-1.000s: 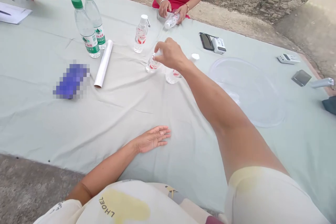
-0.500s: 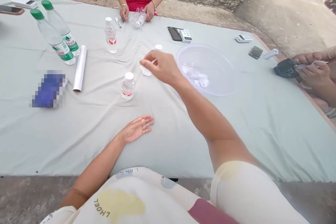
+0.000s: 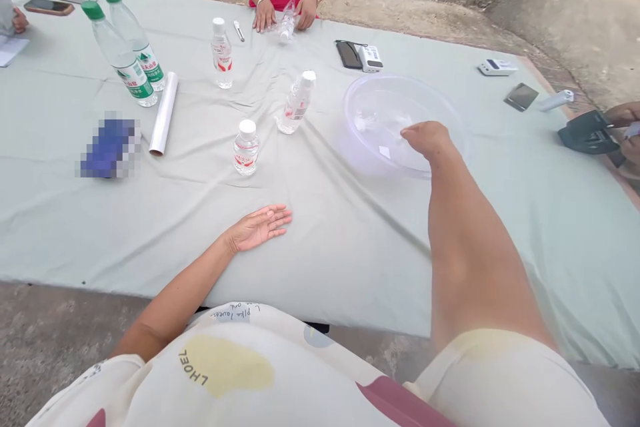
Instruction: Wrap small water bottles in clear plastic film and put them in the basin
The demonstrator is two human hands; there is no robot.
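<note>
My left hand (image 3: pixel 261 227) rests on the tablecloth, palm partly turned up, fingers stretched out and nothing in it. Over the near right part of a clear plastic basin (image 3: pixel 357 147) is my right hand (image 3: pixel 426 139), pointing left, most of its fingers hidden behind the hand. Crumpled clear plastic (image 3: pixel 366 120) and a small white piece (image 3: pixel 385 151) lie in the basin; some clear plastic also shows by my right fingertips. A small white-capped bottle (image 3: pixel 246 150) stands beyond my left hand. Behind it, another white-capped bottle (image 3: pixel 295 107) appears tilted, seemingly overlapping a second one.
Farther back stands a white-capped bottle (image 3: pixel 222 57). At left are two green-capped bottles (image 3: pixel 133 73), a roll of film (image 3: pixel 164 113) and a blurred blue object (image 3: pixel 110 147). A co-worker's hands (image 3: pixel 306 10) hold clear plastic across the table. Phones and white devices (image 3: pixel 371 59) lie around.
My right hand has moved right, from above the small bottles to the basin. My left hand stays put on the cloth. The view has shifted slightly.
</note>
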